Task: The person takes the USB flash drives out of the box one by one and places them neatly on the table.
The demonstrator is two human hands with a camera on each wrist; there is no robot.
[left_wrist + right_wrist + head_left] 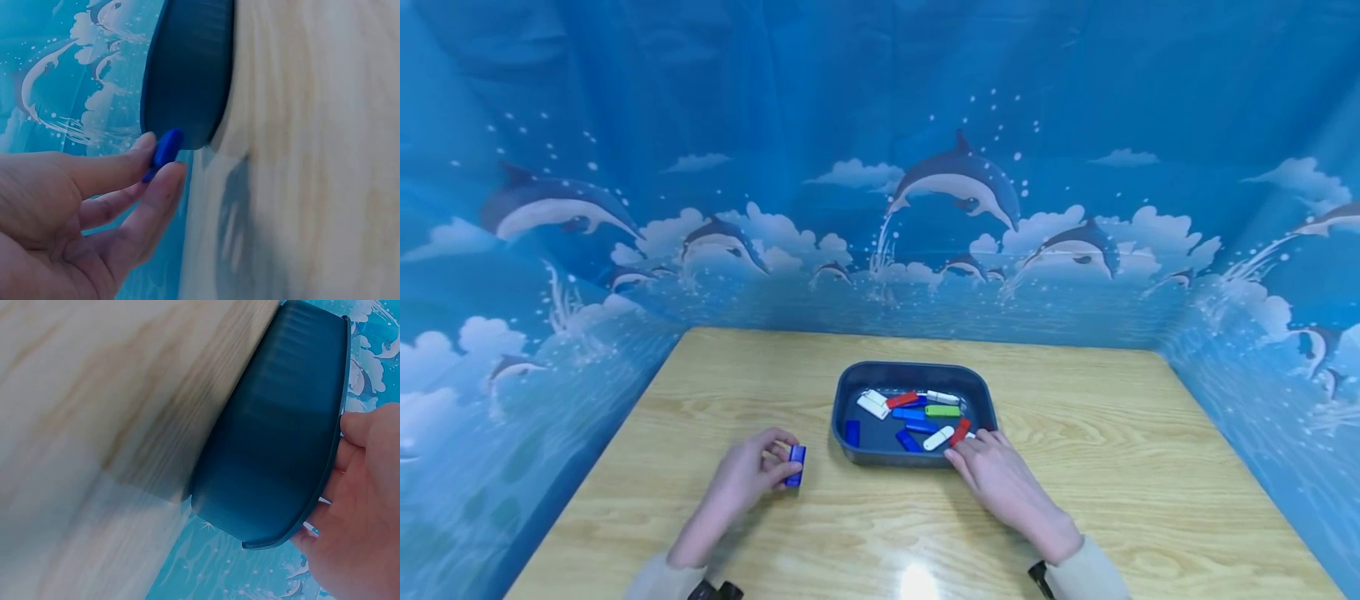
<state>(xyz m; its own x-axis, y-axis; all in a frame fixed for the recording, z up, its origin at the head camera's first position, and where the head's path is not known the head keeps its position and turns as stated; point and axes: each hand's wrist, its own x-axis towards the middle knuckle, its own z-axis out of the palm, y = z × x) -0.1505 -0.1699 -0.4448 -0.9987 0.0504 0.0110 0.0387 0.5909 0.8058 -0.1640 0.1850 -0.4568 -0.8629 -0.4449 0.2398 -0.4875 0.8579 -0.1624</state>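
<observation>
- Curtain [467, 275] printed with dolphins, clouds and spray, which stands at the left edge, runs along the back and returns on the right.
- Wood-grained table [655, 433], pale and spreading across under everything else.
- Left hand [750, 472], reaching in from a light sleeve [664, 578], its thumb and fingertips pinching a small piece.
- Blue stick [795, 466], that pinched piece, held upright-looking to the left of the tray and apart from it, above the wood.
- Dark tray [891, 458] with rounded corners, near the middle, holding loose small sticks in several colours.
- Inside it, from the left: a dark blue block [852, 432] by the left wall; white pieces [872, 405] side by side; a red stick [902, 400]; a brighter blue piece [908, 414]; then a green stick [942, 411] behind a long white stick [938, 438].
- Second red piece [960, 431], at the tray's right front, close to the other hand's fingers.
- Right hand [996, 475], at the right front corner, thumb at the rim and fingers reaching over it; the fingertips are hidden, so whether they grip anything cannot be told.
</observation>
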